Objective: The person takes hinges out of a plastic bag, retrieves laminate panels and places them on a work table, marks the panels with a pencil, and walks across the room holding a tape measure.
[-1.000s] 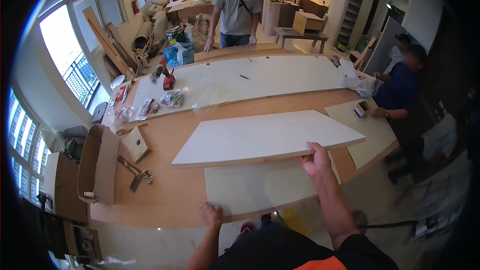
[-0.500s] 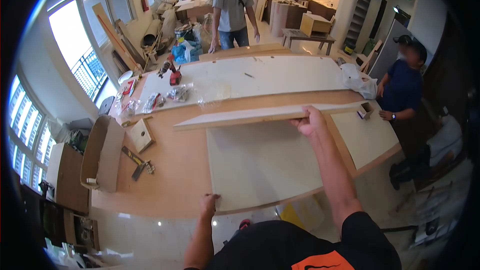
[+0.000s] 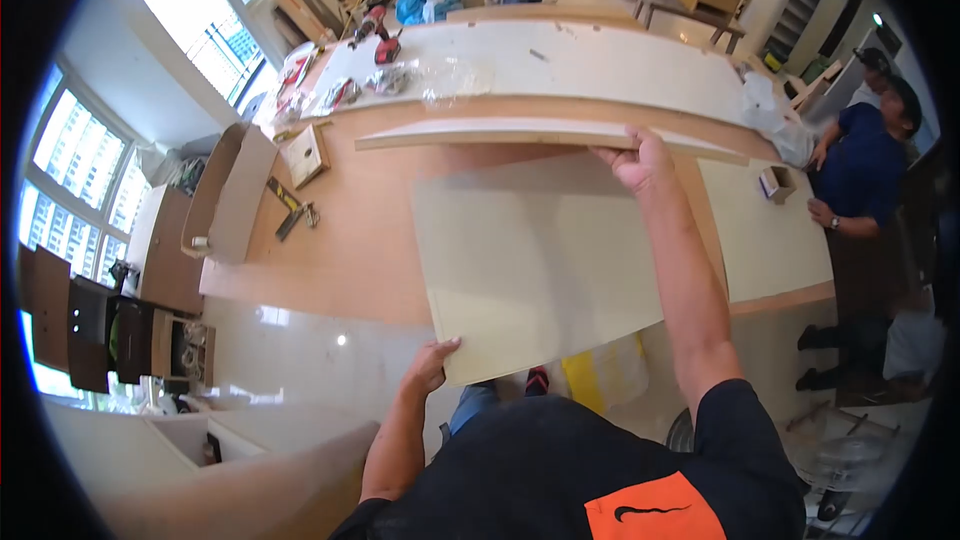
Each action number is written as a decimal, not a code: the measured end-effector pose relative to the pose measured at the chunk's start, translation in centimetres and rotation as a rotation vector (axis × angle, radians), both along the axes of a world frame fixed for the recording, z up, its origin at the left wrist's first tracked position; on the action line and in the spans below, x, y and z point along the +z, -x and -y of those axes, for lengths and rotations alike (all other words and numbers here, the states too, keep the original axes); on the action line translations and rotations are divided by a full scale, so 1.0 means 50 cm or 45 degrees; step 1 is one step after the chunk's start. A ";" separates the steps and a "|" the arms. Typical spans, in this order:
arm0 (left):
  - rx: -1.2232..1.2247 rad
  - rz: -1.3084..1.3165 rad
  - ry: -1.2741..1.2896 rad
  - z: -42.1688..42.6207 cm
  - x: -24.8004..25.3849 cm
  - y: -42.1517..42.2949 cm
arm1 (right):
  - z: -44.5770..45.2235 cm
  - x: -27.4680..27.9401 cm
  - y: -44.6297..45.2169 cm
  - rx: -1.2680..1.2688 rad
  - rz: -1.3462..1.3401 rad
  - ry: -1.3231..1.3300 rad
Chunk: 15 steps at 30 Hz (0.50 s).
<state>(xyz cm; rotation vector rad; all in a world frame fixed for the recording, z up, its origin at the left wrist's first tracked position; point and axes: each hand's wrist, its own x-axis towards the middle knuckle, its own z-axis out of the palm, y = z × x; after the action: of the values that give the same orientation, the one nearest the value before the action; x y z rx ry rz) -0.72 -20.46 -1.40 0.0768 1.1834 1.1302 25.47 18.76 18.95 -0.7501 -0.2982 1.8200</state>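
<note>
My left hand (image 3: 428,368) pinches the near left corner of a cream-coloured laminate sheet (image 3: 530,260), which now overhangs the table's near edge. At the sheet's far side, my right hand (image 3: 642,160) grips the near edge of a long white board (image 3: 480,130) with a bare wooden edge, holding that edge raised. The fingers curl under the board, partly hidden, with the thumb on top. Beneath lies a light brown wooden table panel (image 3: 380,200). A smaller cream sheet (image 3: 765,240) lies to the right of my forearm.
Left on the table are a try square (image 3: 290,210), a wooden block with a hole (image 3: 304,154) and a cardboard piece (image 3: 240,200). A red drill (image 3: 386,48) stands at the back near bagged hardware (image 3: 390,80). A co-worker in dark blue (image 3: 862,165) leans by a small box (image 3: 777,184).
My left hand has drawn the cream sheet toward me, past the table's edge. My right hand still holds up the white board. The camera has tilted down.
</note>
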 end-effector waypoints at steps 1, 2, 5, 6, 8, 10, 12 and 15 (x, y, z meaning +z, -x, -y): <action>0.024 0.017 0.017 0.042 0.014 -0.003 | 0.005 -0.006 -0.008 -0.010 -0.054 0.041; 0.046 0.033 0.030 0.080 0.020 -0.001 | 0.012 -0.012 -0.016 -0.023 -0.109 0.077; 0.183 -0.021 0.292 0.227 -0.018 0.026 | 0.055 -0.086 -0.049 -0.024 -0.130 0.180; 0.218 -0.055 0.358 0.278 -0.031 0.040 | 0.065 -0.119 -0.061 -0.013 -0.133 0.179; 0.283 -0.121 0.487 0.381 -0.048 0.071 | 0.090 -0.201 -0.089 0.000 -0.148 0.275; 0.296 -0.167 0.514 0.456 -0.016 0.098 | 0.114 -0.264 -0.109 -0.002 -0.176 0.344; 0.264 -0.252 0.521 0.507 0.047 0.119 | 0.151 -0.312 -0.126 -0.017 -0.206 0.411; 0.180 -0.590 0.485 0.538 0.178 0.137 | 0.181 -0.376 -0.118 -0.088 -0.074 0.456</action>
<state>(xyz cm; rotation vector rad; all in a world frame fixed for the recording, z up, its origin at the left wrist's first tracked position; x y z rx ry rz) -7.59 -47.34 7.49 -0.0411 1.8259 1.0172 31.36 9.71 0.15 -0.9390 0.0951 1.8473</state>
